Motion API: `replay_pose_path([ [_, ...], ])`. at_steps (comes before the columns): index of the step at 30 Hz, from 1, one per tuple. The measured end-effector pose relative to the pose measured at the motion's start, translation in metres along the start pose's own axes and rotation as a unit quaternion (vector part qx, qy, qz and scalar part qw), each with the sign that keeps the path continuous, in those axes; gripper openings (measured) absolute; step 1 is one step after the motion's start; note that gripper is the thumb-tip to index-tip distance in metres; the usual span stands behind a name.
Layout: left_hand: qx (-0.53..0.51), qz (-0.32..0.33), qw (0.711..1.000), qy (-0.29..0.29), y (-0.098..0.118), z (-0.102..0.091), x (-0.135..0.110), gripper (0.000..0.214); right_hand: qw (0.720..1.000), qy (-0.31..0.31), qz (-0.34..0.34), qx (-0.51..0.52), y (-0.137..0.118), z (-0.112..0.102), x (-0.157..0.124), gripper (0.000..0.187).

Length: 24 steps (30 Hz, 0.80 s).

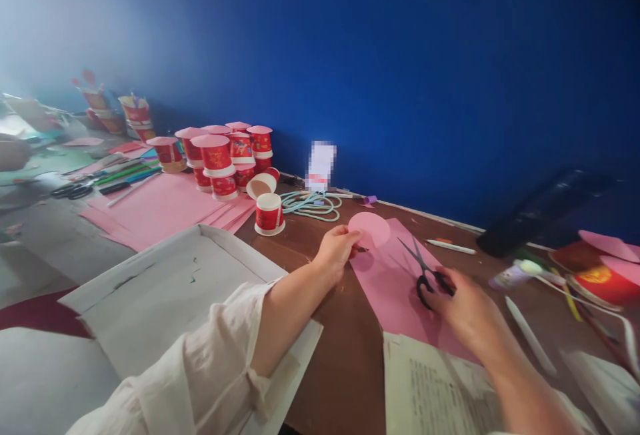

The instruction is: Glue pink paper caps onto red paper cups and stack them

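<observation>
**Reference item:** pink sheet (395,291), lying flat on the brown desk (345,355). All positions below are given relative to it.

**Left hand** (337,245)
- Located at the sheet's far left corner.
- Thumb and fingers are pinched together on the edge of a pink paper disc (370,228).
- The disc is held over that corner, lifted off the sheet; its shadow falls on the sheet below it.

**Right hand** (463,307)
- Located over the sheet's right edge.
- Fingers are curled down onto the black handles of the scissors (425,273).
- The scissors lie on the sheet, blades spread in a narrow V, tips pointing away toward the far left.

**Surrounding items**
- Near side of the sheet: a printed page (435,388) overlaps its near edge.
- Left of the sheet: a shallow white cardboard tray (165,288), under the left forearm.
- Far left of the sheet: one red paper cup (269,213) standing upside down; beyond it, a cup on its side (261,185) and a cluster of stacked red cups (225,155) on a pile of pink paper (160,211).
- Beyond the sheet: a coiled pale green cable (311,206).
- Right of the sheet: a white pen (451,247) and, nearer the right hand, a glue stick (509,277).
</observation>
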<state>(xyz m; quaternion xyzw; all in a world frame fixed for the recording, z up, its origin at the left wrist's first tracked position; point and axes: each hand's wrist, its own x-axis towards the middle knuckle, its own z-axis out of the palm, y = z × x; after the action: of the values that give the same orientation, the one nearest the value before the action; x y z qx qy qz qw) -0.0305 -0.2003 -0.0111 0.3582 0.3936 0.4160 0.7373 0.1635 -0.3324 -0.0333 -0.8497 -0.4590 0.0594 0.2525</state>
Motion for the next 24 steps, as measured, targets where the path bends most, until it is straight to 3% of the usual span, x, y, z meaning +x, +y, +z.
replay_pose_path([
  [3,0.03,-0.003,0.999,-0.023,-0.001,0.001,-0.004,0.011,0.999,-0.032,0.015,-0.024,-0.004,-0.008,-0.002,0.049],
  [8,0.064,-0.009,0.997,-0.048,-0.004,0.001,-0.004,0.011,0.995,-0.021,0.043,-0.083,-0.012,-0.01,-0.007,0.038],
  [16,0.12,-0.01,0.99,-0.075,-0.008,0.0,-0.003,0.014,0.988,-0.013,-0.016,-0.154,-0.023,-0.011,-0.016,0.036],
  [20,0.122,-0.005,0.989,-0.078,-0.008,0.001,-0.006,0.014,0.988,-0.004,-0.029,-0.154,-0.021,-0.012,-0.017,0.033],
  [24,0.126,-0.009,0.989,-0.075,-0.007,0.0,-0.007,0.014,0.994,0.002,-0.025,-0.111,-0.013,-0.006,-0.013,0.045],
])
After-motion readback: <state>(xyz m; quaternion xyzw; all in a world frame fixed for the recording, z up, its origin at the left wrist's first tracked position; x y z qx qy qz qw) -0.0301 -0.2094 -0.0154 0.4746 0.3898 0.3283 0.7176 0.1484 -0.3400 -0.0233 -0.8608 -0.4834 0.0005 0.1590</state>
